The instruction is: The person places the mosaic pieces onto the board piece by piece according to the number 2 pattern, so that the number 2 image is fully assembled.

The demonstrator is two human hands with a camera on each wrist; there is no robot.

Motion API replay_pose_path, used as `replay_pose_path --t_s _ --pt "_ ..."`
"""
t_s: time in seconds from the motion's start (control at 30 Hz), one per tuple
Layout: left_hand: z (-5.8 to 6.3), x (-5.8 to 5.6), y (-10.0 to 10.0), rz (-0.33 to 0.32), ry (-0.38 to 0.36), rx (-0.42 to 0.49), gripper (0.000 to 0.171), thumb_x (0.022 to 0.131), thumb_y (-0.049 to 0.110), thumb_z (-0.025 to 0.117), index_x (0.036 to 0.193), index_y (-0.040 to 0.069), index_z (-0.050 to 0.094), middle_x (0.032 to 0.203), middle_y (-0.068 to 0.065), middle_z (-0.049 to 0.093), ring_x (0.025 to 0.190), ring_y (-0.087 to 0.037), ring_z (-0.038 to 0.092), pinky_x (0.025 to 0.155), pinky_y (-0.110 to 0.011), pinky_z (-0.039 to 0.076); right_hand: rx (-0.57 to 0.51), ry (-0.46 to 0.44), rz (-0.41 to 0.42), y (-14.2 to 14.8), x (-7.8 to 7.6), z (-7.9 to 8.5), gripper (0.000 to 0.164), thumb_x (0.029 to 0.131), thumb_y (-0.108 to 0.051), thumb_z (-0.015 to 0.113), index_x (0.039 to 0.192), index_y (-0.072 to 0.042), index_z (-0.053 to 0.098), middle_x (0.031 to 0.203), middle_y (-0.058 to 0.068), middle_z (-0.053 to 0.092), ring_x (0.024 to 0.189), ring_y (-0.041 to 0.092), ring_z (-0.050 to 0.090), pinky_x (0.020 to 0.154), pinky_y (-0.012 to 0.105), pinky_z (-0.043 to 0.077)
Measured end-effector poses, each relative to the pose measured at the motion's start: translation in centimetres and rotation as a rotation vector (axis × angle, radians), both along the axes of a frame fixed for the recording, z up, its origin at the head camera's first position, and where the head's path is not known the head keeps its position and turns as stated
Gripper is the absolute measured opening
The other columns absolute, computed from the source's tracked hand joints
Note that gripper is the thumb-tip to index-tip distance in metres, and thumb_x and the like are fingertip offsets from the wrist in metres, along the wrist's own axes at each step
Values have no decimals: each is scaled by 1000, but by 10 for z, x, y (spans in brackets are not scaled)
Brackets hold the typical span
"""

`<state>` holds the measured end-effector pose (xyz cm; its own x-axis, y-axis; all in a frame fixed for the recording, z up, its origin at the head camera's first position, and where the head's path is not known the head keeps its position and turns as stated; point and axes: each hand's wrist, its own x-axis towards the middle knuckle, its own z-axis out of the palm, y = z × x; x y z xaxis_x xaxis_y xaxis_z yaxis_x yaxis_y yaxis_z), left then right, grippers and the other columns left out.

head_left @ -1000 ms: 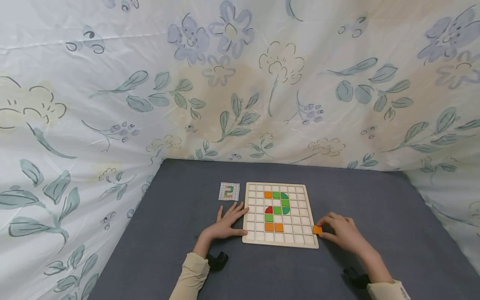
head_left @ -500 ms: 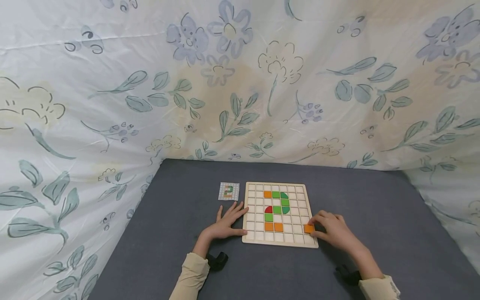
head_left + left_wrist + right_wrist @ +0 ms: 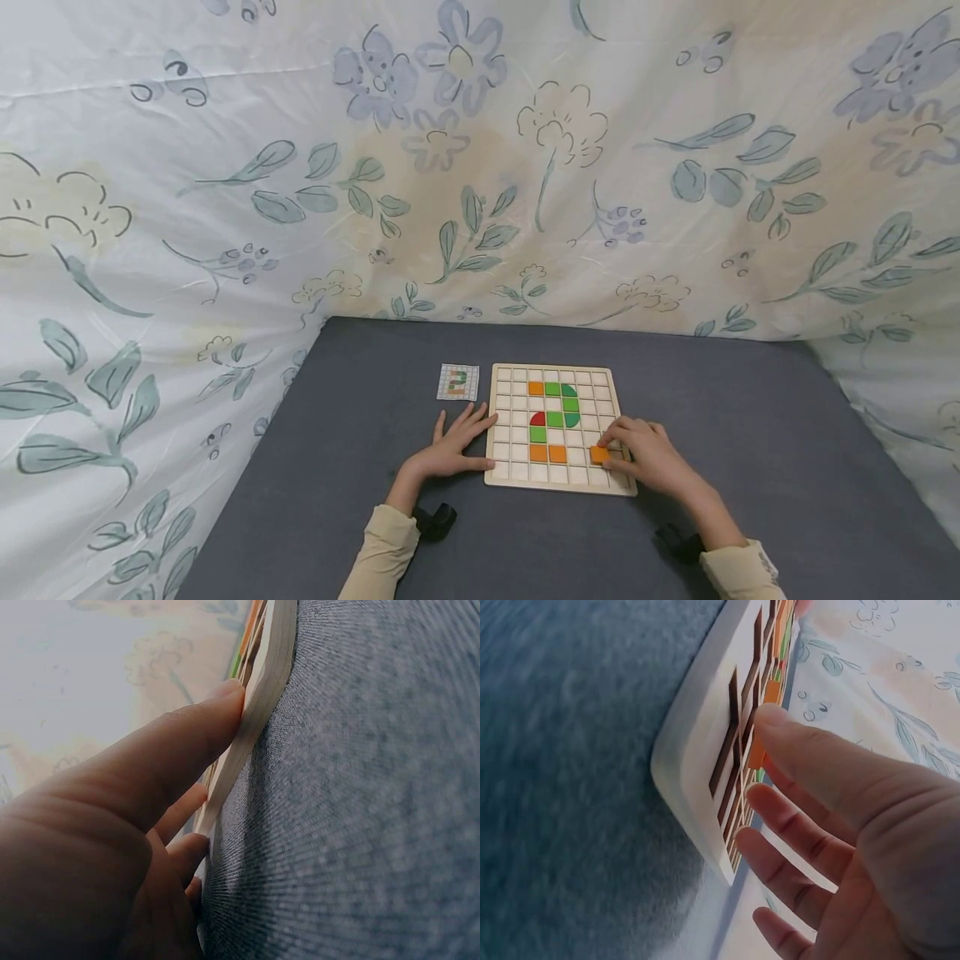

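Note:
My right hand (image 3: 651, 454) pinches an orange square tile (image 3: 598, 455) between thumb and fingers, over the right part of the wooden grid board (image 3: 517, 477). In the right wrist view the same orange tile (image 3: 757, 750) shows at the thumb tip, close over the grid. My left hand (image 3: 447, 450) lies spread at the board's left edge, thumb and fingertips touching the rim; the left wrist view shows the thumb (image 3: 217, 705) on the wooden side. Set in the board are orange tiles (image 3: 538, 452), green squares (image 3: 553, 419), darker green rounded pieces (image 3: 572, 421) and a red rounded piece (image 3: 537, 419).
A small pattern card (image 3: 457, 382) lies left of the board's far corner, showing a coloured figure on a grid. Dark grey cloth (image 3: 375, 358) covers the table. A floral curtain (image 3: 480, 167) hangs behind it and at the sides.
My right hand has moved left with the orange tile, from beside the board's right rim to over its right columns. The left hand has stayed in place.

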<state>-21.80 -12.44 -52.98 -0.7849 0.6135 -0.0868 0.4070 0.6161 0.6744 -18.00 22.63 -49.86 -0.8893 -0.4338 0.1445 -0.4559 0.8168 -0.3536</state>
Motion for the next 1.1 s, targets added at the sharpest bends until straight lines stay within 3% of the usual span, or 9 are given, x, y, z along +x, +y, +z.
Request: replay_pose_path --t_s 0.2,0.43,1.1 --pt "0 0 0 0 -4 -3 76 88 44 60 149 22 22 157 -4 7 144 -24 -4 106 -59 -17 -22 -34 21 -7 -6 -5 18 76 -26 76 91 -22 66 101 -7 58 98 19 53 90 57 30" --pt "1 0 0 5 -5 -6 76 88 44 60 149 23 22 157 -4 8 144 -24 -4 106 -59 -17 -99 -13 103 -11 -9 -8 19 76 -24 76 93 -20 68 109 0 61 105 21 53 88 55 30" --pt "1 0 0 14 -11 -8 76 87 44 61 149 24 22 157 -3 8 144 -23 -3 106 -58 -17 -121 -19 129 -22 -14 -11 20 77 -26 76 94 -20 65 118 6 59 112 28 50 87 56 32"
